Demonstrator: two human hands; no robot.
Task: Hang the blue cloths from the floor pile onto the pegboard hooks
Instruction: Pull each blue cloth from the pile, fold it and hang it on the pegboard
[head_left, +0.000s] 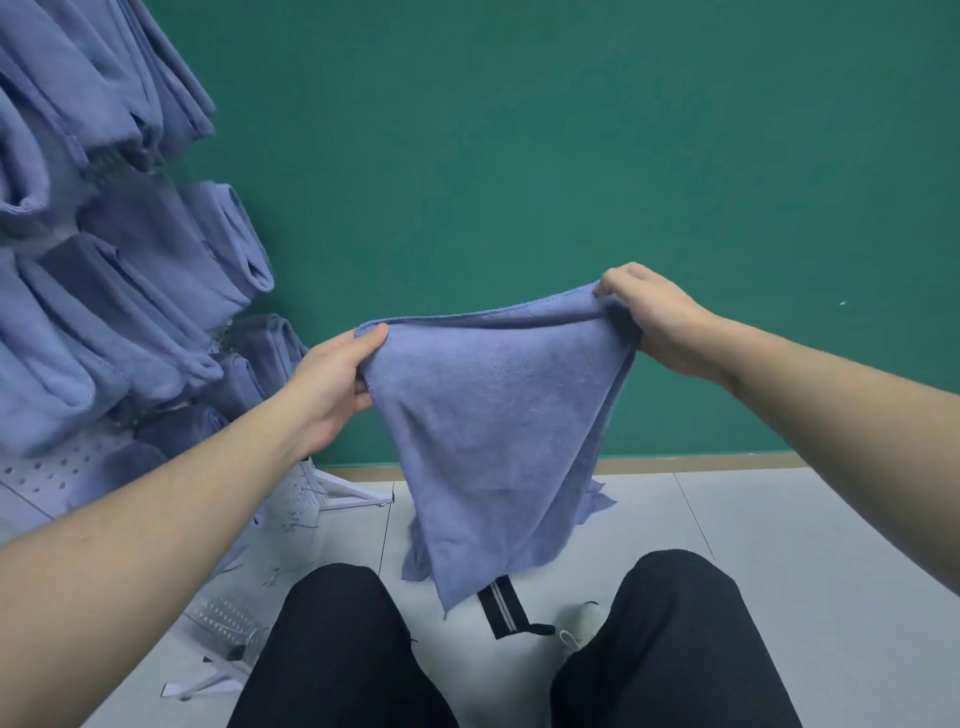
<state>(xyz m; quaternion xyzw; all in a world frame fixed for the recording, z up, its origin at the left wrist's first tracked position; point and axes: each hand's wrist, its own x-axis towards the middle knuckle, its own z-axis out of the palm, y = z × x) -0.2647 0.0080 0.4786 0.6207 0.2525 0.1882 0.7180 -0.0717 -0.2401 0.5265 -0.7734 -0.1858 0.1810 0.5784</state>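
A blue cloth (493, 415) hangs stretched between both hands in front of the green wall, its lower corner drooping toward the floor. My left hand (332, 384) pinches its left top corner. My right hand (654, 322) grips the right top corner, slightly higher. Behind the held cloth, bits of the blue floor pile (597, 501) show on the tiles, mostly hidden. At the left stands the white pegboard (36, 473), with several folded blue cloths (130, 291) hanging on its hooks.
My knees in black trousers (343, 654) fill the bottom of the view. A white shoe (584, 623) and a black striped strap (501, 608) lie on the grey tiled floor. The pegboard's white foot (353, 493) and loose metal hooks (291, 525) sit at lower left.
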